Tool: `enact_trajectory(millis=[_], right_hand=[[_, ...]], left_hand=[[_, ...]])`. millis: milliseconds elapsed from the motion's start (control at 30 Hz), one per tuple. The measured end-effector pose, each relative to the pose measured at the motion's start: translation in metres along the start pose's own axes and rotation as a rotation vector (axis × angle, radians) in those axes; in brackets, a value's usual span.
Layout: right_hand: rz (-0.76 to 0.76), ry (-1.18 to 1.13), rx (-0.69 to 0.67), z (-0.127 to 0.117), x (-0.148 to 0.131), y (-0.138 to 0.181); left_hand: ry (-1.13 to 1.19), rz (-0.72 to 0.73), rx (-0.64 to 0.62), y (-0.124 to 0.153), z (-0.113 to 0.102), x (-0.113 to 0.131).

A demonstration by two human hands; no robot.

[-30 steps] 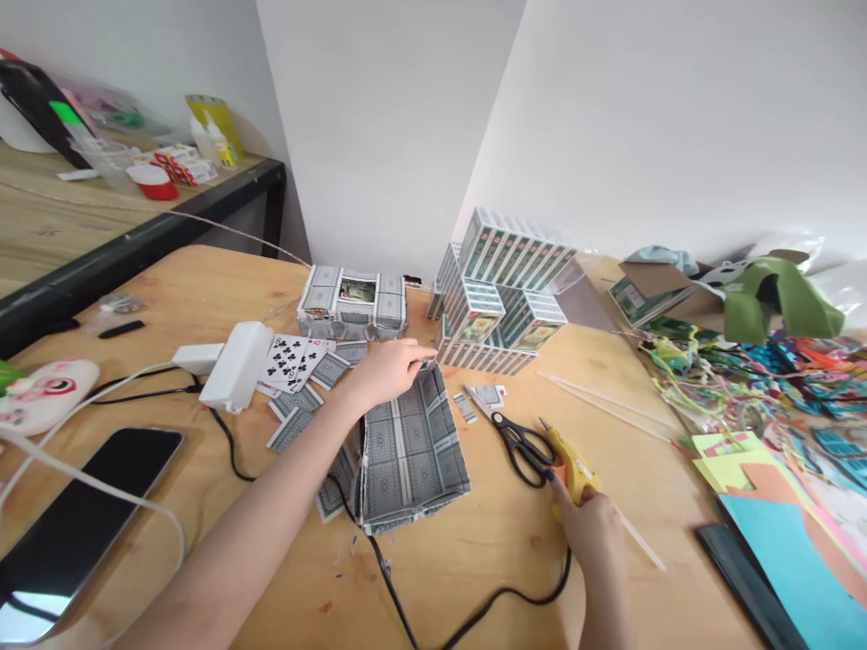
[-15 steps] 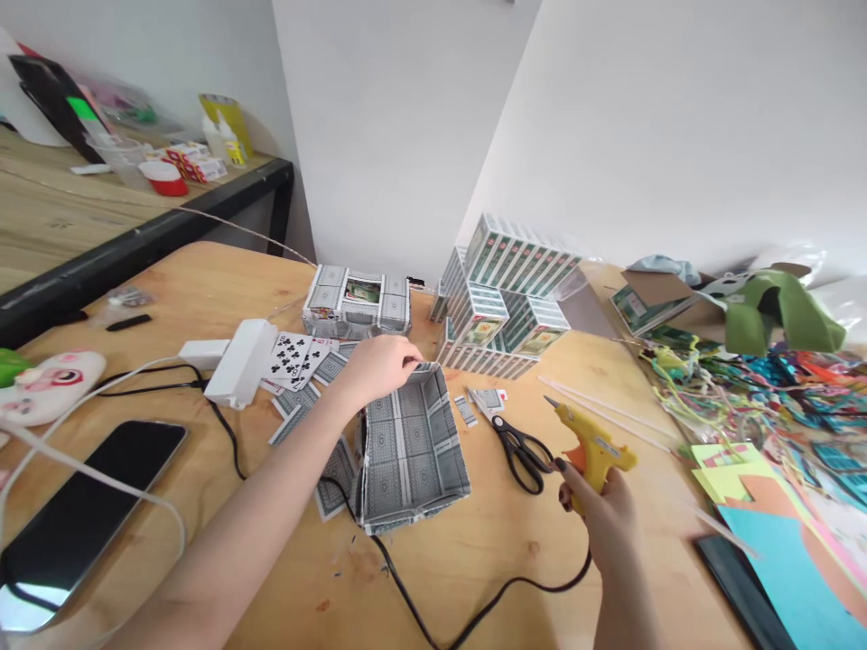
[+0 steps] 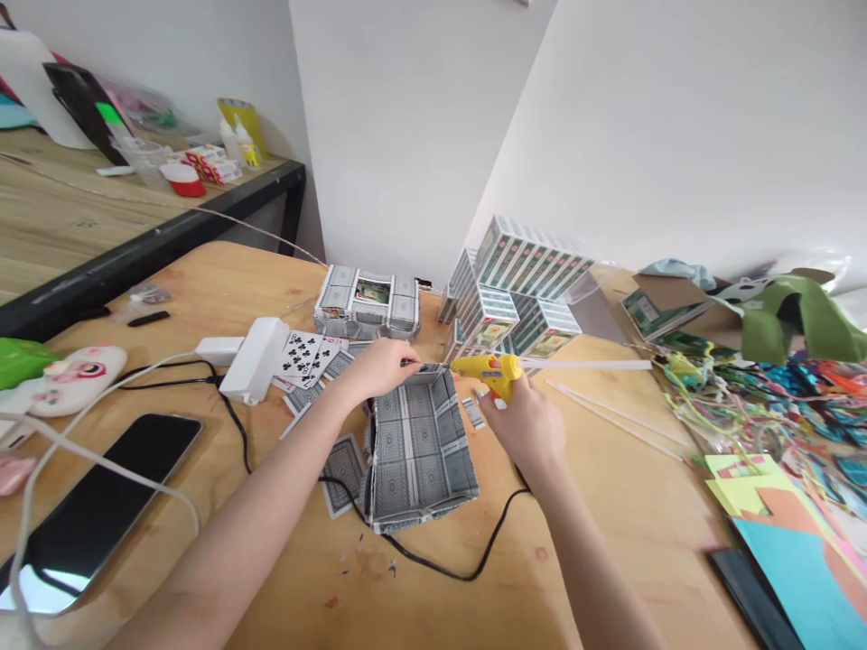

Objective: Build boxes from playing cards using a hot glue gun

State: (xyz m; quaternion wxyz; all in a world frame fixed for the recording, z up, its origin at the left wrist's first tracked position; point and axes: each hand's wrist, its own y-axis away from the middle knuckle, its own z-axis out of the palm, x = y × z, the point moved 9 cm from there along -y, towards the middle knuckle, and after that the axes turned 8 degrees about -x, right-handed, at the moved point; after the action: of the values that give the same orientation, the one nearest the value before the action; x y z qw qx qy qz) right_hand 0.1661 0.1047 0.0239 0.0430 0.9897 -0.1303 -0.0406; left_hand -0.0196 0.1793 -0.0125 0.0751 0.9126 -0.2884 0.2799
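An open box made of grey-backed playing cards [image 3: 413,451] lies on the table in front of me. My left hand [image 3: 386,368] is closed in a pinch at the box's far left rim; what the fingertips grip there is too small to make out. In my right hand [image 3: 532,420] is a yellow glue gun [image 3: 489,366] with a long clear glue stick [image 3: 589,365] out of its back. Its nozzle points left and meets the box's far rim, near my left fingers. The scissors are hidden behind my right hand.
Behind the box stand a second card-covered box [image 3: 366,302] and stacked card packs [image 3: 532,257]. Loose playing cards [image 3: 302,357], a white power adapter [image 3: 256,361] and a phone [image 3: 108,506] are on the left. A black cord [image 3: 433,567] loops around the box. Coloured paper [image 3: 799,569] lies right.
My right hand has brought the glue gun left and away from me to the box's far rim, turning its nozzle leftward. My left hand stays at the rim.
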Motion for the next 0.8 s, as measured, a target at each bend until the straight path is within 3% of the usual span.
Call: enact_trajectory(millis=[267,800], right_hand=[[-0.105,0.272,-0.045,-0.003,-0.018,-0.007],[-0.129,0.29,-0.072,-0.005,-0.026,-0.01]], left_hand=[[0.0,0.01,0.013,0.0,-0.001,0.002],[-0.034,0.005,0.007,-0.001,0.002,-0.001]])
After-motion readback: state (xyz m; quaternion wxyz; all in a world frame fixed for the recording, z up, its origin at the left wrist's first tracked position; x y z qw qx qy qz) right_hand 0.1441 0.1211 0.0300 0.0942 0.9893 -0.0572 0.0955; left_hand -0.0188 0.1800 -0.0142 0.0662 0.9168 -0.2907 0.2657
